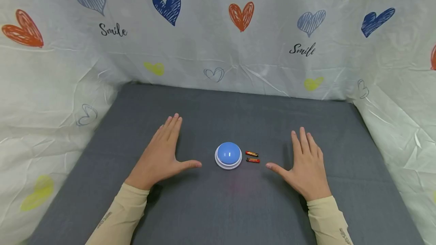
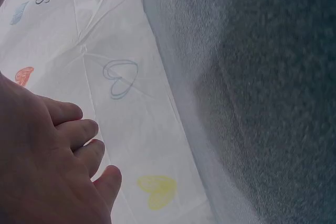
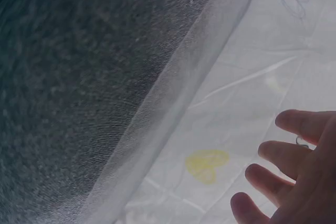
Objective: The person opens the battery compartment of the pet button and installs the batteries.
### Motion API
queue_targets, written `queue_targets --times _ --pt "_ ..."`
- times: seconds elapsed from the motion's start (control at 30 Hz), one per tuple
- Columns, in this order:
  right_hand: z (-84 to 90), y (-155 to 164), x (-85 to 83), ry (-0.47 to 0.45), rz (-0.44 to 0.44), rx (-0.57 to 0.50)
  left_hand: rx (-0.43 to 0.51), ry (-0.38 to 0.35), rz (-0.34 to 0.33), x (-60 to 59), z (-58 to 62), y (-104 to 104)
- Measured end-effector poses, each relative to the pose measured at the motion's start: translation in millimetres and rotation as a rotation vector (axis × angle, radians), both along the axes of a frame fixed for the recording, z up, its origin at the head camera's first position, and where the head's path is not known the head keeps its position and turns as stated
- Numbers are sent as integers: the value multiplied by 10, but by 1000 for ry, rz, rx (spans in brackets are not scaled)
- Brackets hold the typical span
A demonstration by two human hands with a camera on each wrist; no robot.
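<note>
A round push-button with a blue dome and white base [image 1: 228, 155] sits on the grey table between the two hands. Just right of it lie two small batteries, red, black and gold, an upper one [image 1: 252, 154] and a lower one [image 1: 253, 160]. To the left, my left hand [image 1: 161, 154] has its fingers straight and its thumb pointing toward the button, holding nothing. My right hand [image 1: 305, 165] is likewise spread on the right, thumb tip nearest the batteries. Both wrist views show fingers alone, with no object in them.
The grey cloth-covered table [image 1: 211, 207] spreads beneath everything. A white curtain [image 1: 201, 44] printed with hearts and "Smile" lettering rises behind its far edge and along both sides. Beige sleeves [image 1: 119, 214] cover the forearms.
</note>
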State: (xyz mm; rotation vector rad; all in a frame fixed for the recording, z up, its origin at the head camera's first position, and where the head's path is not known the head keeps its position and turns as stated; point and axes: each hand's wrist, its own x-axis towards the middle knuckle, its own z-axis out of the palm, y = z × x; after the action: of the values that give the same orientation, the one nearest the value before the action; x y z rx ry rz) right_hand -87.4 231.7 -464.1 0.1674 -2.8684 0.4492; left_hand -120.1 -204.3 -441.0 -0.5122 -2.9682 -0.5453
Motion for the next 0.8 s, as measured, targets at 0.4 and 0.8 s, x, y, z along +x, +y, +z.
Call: queue_targets --times 0.4,0.8 --pt "51 -350 -41 -25 68 24 -28 3 -100 48 -61 417" --pt "0 -948 -101 -98 296 8 -29 -9 -216 104 -139 834"
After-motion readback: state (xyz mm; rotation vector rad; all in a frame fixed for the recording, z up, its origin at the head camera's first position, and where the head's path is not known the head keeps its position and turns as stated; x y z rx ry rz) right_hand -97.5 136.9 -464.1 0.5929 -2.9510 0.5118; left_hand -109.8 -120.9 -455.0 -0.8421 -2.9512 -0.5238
